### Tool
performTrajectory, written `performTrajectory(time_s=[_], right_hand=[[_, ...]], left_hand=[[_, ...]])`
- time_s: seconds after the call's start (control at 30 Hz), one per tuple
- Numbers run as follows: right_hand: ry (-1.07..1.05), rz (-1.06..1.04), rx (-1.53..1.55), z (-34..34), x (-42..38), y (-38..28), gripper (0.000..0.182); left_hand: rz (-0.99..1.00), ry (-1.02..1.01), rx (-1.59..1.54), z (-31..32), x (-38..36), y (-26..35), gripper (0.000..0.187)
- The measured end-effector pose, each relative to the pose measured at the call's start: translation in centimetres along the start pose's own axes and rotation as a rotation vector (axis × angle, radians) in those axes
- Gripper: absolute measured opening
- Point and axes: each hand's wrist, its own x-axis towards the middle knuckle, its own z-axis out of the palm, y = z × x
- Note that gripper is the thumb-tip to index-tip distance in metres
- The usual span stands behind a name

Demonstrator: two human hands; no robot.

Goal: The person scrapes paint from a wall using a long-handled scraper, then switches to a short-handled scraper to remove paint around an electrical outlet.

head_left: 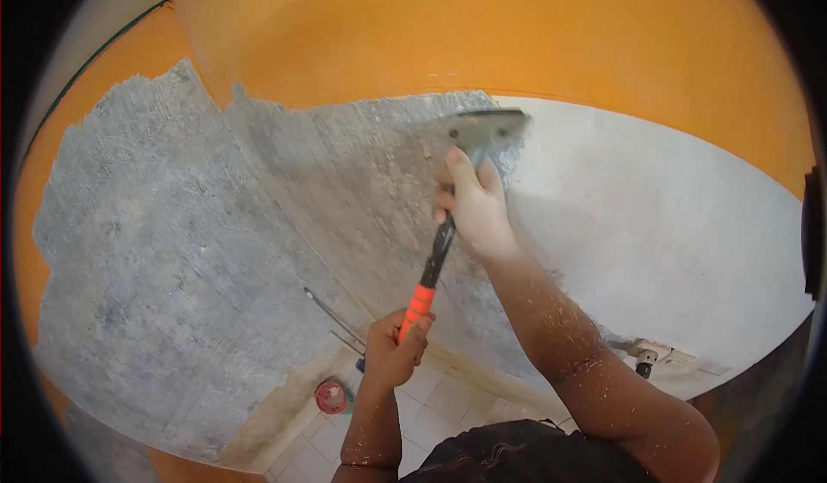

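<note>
— Both hands are on that scraper (pixel 448 216), see? The right hand (pixel 475 211) is high on the shaft, just under the blade (pixel 484 128), fingers curled round it and thumb laid up along the neck. The left hand (pixel 394 345) is closed in a fist round the orange grip (pixel 419 302) at the near end.

— And the blade?

— Flat on the wall (pixel 284 181), right where bare grey plaster meets the orange paint (pixel 517 35) above it. It's blurred, so I'd say it's in motion.

— What worries you?

— If the blade tips too steep it could gouge the plaster rather than lift paint. And if it skids off a hard patch, the right hand's knuckles sit nearest the rough wall; they'd likely take the scrape.

— The arms are covered in flakes.

— Dust and chips all over both forearms, yes. With the blade working up near head height, bits could fall toward the face. I can't tell whether there's any eye cover.

— Anything underfoot?

— Tiled floor (pixel 431 397) below, a small red tub (pixel 331 396) by the wall's foot, and a thin rod (pixel 332 315) leaning there. A backward step could catch either.
</note>
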Motion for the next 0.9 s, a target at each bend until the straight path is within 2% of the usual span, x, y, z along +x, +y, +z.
performTrajectory(time_s=[0.1, 0.17, 0.2, 0.27, 0.37, 0.43, 0.5, 0.57, 0.63, 0.67, 0.73, 0.77, 0.9], right_hand=[[-0.077, 0.080, 0.057, -4.5, -4.3, 1.3, 0.013], [-0.188, 0.228, 0.017, -8.7, -7.1, 2.9, 0.012], [-0.178, 0.235, 0.018, -10.1, -8.5, 3.4, 0.012], [-0.156, 0.417, -0.101, -12.3, -10.7, 4.0, 0.013], [-0.136, 0.475, -0.130, -14.1, -13.0, 4.2, 0.017], [-0.078, 0.458, -0.007, -16.3, -14.1, 5.1, 0.018], [0.004, 0.412, 0.204, -18.2, -15.2, 6.3, 0.020], [0.080, 0.361, 0.265, -19.4, -16.4, 6.9, 0.022], [0.191, 0.310, 0.273, -19.8, -17.7, 6.8, 0.031], [0.210, 0.308, 0.274, -20.7, -18.4, 7.2, 0.031], [0.197, 0.379, 0.543, -22.5, -19.6, 8.5, 0.030], [0.236, 0.398, 0.505, -22.8, -20.0, 8.8, 0.029], [0.283, 0.441, 0.321, -22.9, -20.4, 9.9, 0.024]], left_hand=[[-0.021, -0.035, 0.048, 0.4, -2.6, -5.5, 0.023], [-0.045, -0.058, 0.096, 0.8, -5.1, -9.7, 0.023], [-0.115, -0.085, 0.041, 1.2, -6.6, -11.8, 0.023], [-0.240, -0.144, -0.040, 2.0, -9.2, -13.9, 0.026], [-0.358, -0.149, -0.014, 3.7, -11.1, -15.4, 0.027], [-0.300, -0.172, 0.251, 4.7, -10.6, -15.6, 0.028], [-0.284, -0.164, 0.328, 5.6, -9.5, -16.8, 0.028], [-0.268, -0.166, 0.406, 6.5, -8.6, -18.1, 0.029], [-0.338, -0.360, 0.534, 7.5, -7.9, -19.5, 0.030], [-0.346, -0.377, 0.536, 8.0, -8.0, -20.6, 0.030], [-0.404, -0.442, 0.349, 9.2, -8.5, -22.7, 0.031], [-0.498, -0.447, 0.265, 9.8, -8.9, -23.3, 0.029], [-0.569, -0.539, 0.304, 10.5, -8.9, -24.5, 0.029]])
